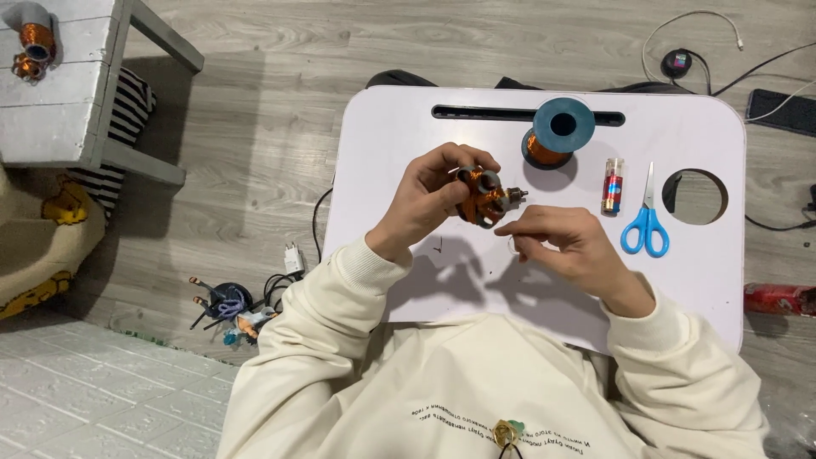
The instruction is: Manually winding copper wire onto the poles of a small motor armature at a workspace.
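Note:
My left hand (429, 194) grips a small motor rotor (484, 197) wound with copper wire, its metal shaft pointing right. It is held just above the white lap table (399, 136). My right hand (565, 242) hovers beside the shaft, thumb and forefinger pinched together, apparently on a thin wire too fine to see. A blue spool of copper wire (557, 132) stands upright behind the hands.
Blue-handled scissors (646, 221) and a small red-and-blue cylinder (612, 185) lie to the right, near a round cup hole (695, 197). On the floor are cables, a charger (294, 258), another copper coil on a grey stool (32, 47), and tools (225, 308).

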